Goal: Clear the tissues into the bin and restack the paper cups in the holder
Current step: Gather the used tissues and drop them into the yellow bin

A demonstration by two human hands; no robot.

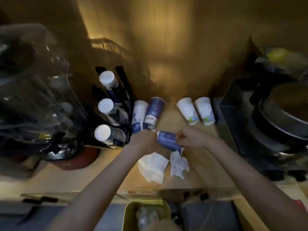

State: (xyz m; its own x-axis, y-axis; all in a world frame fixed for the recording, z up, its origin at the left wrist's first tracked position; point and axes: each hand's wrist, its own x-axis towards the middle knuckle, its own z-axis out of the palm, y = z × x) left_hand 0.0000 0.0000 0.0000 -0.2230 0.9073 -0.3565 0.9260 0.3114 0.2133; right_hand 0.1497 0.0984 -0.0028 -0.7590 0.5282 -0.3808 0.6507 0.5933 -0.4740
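Both my hands grip one blue paper cup [168, 140] lying sideways above the counter: my left hand [144, 140] at its narrow end, my right hand [190, 138] at its wide end. Behind them lie a white cup [139, 111] and two more blue cups [154, 112], one of them [138, 127] right by my left hand. Two white cups [188, 110] [204, 110] stand upside down to the right. The black cup holder [115, 104] at left carries three rows of stacked cups. Two crumpled tissues [152, 166] [179, 165] lie near the counter's front edge. The yellow bin [128, 212] below holds tissue.
A clear plastic appliance [33, 90] and a red-brown bowl [80, 161] fill the left side. A black appliance with a round metal pan [273, 124] stands at right. The wooden counter [205, 164] ends just above the bin. The picture is blurred.
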